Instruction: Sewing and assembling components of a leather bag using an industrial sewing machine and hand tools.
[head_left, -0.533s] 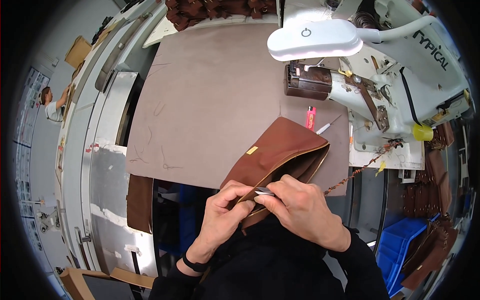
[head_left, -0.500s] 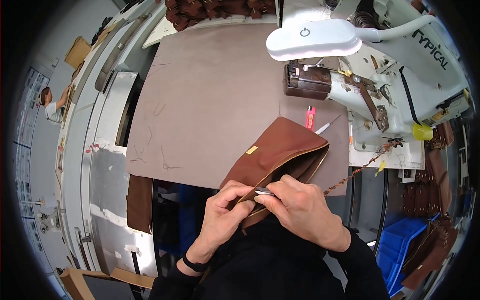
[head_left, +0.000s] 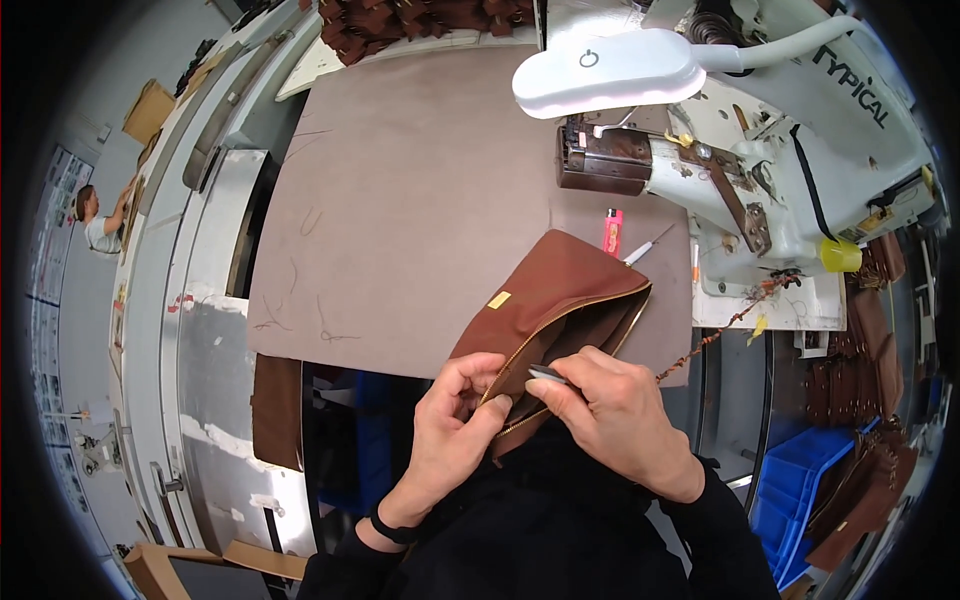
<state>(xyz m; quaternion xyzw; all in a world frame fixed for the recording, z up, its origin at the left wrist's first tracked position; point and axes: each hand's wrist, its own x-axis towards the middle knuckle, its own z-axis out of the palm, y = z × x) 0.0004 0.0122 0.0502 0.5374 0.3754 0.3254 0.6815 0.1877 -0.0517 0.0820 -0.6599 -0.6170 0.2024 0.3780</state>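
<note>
A brown zippered pouch [head_left: 540, 275] with a gold-toothed zipper and a small yellow tag lies over the near edge of the work table, its mouth open toward me. My left hand [head_left: 445, 425] is closed on the near side of the zipper edge, pinching it between thumb and fingers. In my right hand [head_left: 628, 415], closed, is a small dark metal tool, apparently thread snips [head_left: 545, 374]. Its tip hovers over the pouch opening, a little apart from my left fingers. My right fingers cover most of the tool.
A pink lighter [head_left: 612, 232] and a white-handled awl [head_left: 640, 252] lie beyond the pouch. At the right stands a sewing machine [head_left: 800, 190] under a white lamp [head_left: 610, 72]. Blue bin [head_left: 800, 480] lower right; brown pieces [head_left: 420, 25] at the back. Another person [head_left: 100, 220] works far left.
My right hand has drawn the tool slightly away from my left fingers, and its tip now points over the opening. The pouch mouth gapes wider near my hands. The view has shifted slightly.
</note>
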